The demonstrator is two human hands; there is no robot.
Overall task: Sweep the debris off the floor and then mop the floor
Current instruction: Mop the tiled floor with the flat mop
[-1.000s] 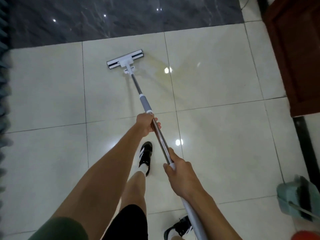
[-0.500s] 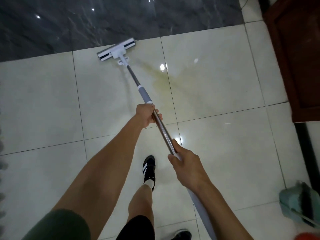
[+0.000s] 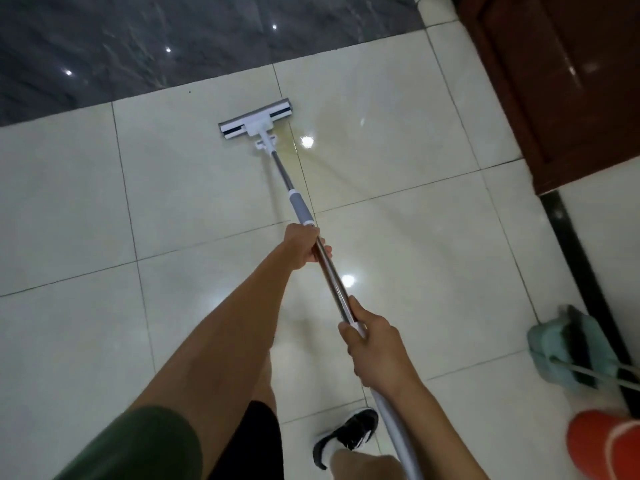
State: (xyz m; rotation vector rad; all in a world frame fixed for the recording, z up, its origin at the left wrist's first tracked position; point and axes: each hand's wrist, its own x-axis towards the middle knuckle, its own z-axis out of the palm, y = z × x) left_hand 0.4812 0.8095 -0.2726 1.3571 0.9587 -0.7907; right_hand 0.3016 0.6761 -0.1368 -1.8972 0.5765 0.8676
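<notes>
A flat white mop head (image 3: 255, 120) lies on the pale tiled floor (image 3: 398, 237), near the border with the dark marble strip. Its metal handle (image 3: 332, 282) runs back toward me. My left hand (image 3: 304, 244) is wrapped around the handle just below the grey sleeve. My right hand (image 3: 375, 348) grips the handle lower down, where the metal meets the white end. A yellowish wet streak (image 3: 332, 161) shows on the tiles to the right of the mop head.
A dark marble floor strip (image 3: 173, 43) lies ahead. A brown wooden door (image 3: 561, 84) stands at the right. A teal dustpan with a brush (image 3: 568, 351) lies at the right edge, beside an orange object (image 3: 604, 445). My black shoe (image 3: 349, 434) is below.
The mop head has come back from the marble border toward me and shifted right. My left foot has dropped out of view and my right shoe has stepped forward.
</notes>
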